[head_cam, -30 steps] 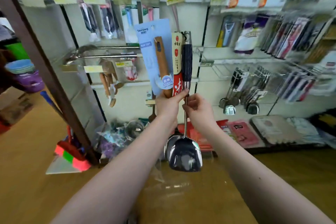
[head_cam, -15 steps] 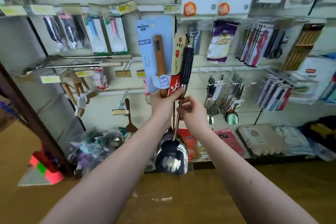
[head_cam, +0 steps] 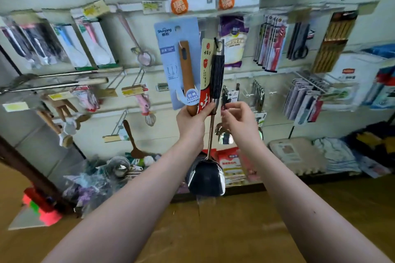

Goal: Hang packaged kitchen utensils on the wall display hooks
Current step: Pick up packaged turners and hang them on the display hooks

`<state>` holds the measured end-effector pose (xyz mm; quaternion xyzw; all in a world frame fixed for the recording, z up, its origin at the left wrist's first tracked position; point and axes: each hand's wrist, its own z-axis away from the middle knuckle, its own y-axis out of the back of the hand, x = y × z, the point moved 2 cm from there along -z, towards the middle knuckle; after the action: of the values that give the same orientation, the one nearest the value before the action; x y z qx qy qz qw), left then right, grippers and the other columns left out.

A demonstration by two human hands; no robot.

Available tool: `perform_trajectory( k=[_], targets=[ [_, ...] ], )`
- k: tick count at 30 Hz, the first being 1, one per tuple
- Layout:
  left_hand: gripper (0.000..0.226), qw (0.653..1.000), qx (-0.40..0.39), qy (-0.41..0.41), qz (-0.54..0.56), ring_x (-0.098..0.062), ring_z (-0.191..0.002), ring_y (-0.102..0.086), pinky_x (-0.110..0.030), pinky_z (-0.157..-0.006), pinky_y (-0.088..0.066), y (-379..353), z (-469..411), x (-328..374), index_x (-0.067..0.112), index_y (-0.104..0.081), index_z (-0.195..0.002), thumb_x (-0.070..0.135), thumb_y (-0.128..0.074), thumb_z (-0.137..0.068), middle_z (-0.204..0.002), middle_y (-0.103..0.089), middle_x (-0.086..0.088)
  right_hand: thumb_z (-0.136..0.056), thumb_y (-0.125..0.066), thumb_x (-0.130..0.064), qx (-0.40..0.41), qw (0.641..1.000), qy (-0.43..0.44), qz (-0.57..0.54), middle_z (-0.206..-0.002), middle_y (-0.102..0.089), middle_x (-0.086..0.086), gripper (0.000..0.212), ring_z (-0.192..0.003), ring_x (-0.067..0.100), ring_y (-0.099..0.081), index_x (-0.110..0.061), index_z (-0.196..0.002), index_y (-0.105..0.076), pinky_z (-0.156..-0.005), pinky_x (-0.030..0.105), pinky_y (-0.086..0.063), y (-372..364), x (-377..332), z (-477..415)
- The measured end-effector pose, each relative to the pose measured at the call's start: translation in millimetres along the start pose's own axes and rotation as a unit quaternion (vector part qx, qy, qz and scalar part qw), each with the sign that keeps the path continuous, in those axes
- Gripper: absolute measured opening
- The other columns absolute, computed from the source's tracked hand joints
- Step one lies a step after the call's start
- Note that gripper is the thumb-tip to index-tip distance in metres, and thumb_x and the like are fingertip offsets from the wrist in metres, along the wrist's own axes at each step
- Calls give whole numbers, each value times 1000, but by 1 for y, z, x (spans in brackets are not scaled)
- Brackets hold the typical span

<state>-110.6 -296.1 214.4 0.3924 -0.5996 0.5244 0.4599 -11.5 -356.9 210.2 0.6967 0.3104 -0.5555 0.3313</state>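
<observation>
My left hand grips a bundle of utensils held upright in front of the wall display. The bundle holds a wooden-handled utensil on a pale blue card, a red and cream labelled one, and a steel spatula with a dark handle. The spatula's shiny blade hangs below my wrist. My right hand hovers just right of the spatula's shaft, fingers loosely curled, holding nothing. Bare wire hooks jut from the wall to the right.
The wall carries packaged goods: rice paddles at left, scissors and packets at right, ladles behind my hands. Boxed mats and cloths lie on the bottom shelf. A pink broom head sits on the wooden floor at left.
My right hand has let go of the spatula's shaft and drawn slightly right. The view has shifted closer to the wall and to the right.
</observation>
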Motion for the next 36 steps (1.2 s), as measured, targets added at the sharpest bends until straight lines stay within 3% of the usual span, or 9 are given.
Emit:
perform_trajectory(
  k=[4, 9, 18, 23, 26, 28, 30, 33, 36],
  targets=[
    [22, 1000, -15, 1, -15, -21, -86, -69, -31, -85, -54, -26, -15, -18, 4, -69, -96, 6, -77, -76, -94, -73, -9, -94, -55, -17, 27, 998, 51, -14, -105, -62, 0, 20, -100, 14, -60, -14, -115, -56, -90, 29, -51, 19, -9, -39],
    [27, 999, -30, 28, -10, -18, -82, -70, -27, -78, -56, -53, -55, -45, 1, -68, -102, 7, -75, -78, -95, -74, -8, -91, -62, -15, 34, 994, 91, -56, -103, -59, -7, 34, -91, -3, -56, -10, -123, -54, -74, 5, -45, 26, -14, -99],
    [25, 999, -37, 27, -11, -7, -70, -69, -14, -62, -52, -101, -140, -76, -2, -68, -100, 3, -75, -77, -89, -73, -7, -88, -63, -5, 17, 996, 33, -80, -96, -68, -3, 28, -89, 10, -66, -8, -116, -60, -81, 27, -56, 28, 10, -205],
    [27, 998, -64, 12, -21, -24, -87, -71, -34, -82, -57, -118, -170, -80, 1, -69, -99, 3, -77, -74, -91, -74, -11, -88, -62, -3, 22, 997, 33, -71, -95, -68, 0, 21, -96, 22, -66, -18, -103, -63, -88, 43, -54, 33, 22, -240],
    [22, 997, -79, 0, -1, -14, -78, -71, -24, -73, -56, -128, -182, -71, 3, -69, -98, 4, -75, -77, -84, -75, -2, -89, -60, -1, 23, 996, 32, -81, -89, -66, -3, 22, -89, 17, -64, -16, -105, -61, -85, 40, -55, 43, 28, -257],
    [9, 997, -69, -14, -5, 5, -57, -61, -7, -55, -45, -138, -187, -64, 5, -65, -89, 4, -70, -82, -61, -67, 14, -89, -59, -2, 18, 996, 26, -82, -90, -66, -3, 22, -86, 14, -65, -16, -107, -61, -80, 33, -56, 51, 32, -269],
    [6, 998, -49, -29, -13, 8, -48, -53, -3, -49, -38, -144, -196, -65, 8, -61, -82, 6, -67, -85, -47, -56, 19, -90, -59, -4, 5, 997, 23, -77, -93, -65, -3, 23, -84, 9, -64, -16, -110, -60, -72, 22, -55, 59, 36, -278],
    [7, 998, -14, -44, -33, 5, -54, -56, -8, -56, -42, -154, -207, -71, 10, -65, -81, 7, -71, -82, -58, -63, 15, -91, -58, -5, -21, 998, 28, -55, -94, -62, -6, 24, -81, 2, -60, -22, -108, -57, -64, 10, -51, 74, 42, -291],
    [7, 997, 42, -44, -54, 7, -51, -53, -12, -58, -40, -171, -214, -77, 4, -68, -92, 4, -66, -86, -67, -65, 12, -90, -60, -6, -52, 998, 11, -38, -98, -64, -2, 24, -87, 10, -62, -21, -108, -58, -77, 23, -56, 87, 51, -305]
  ],
)
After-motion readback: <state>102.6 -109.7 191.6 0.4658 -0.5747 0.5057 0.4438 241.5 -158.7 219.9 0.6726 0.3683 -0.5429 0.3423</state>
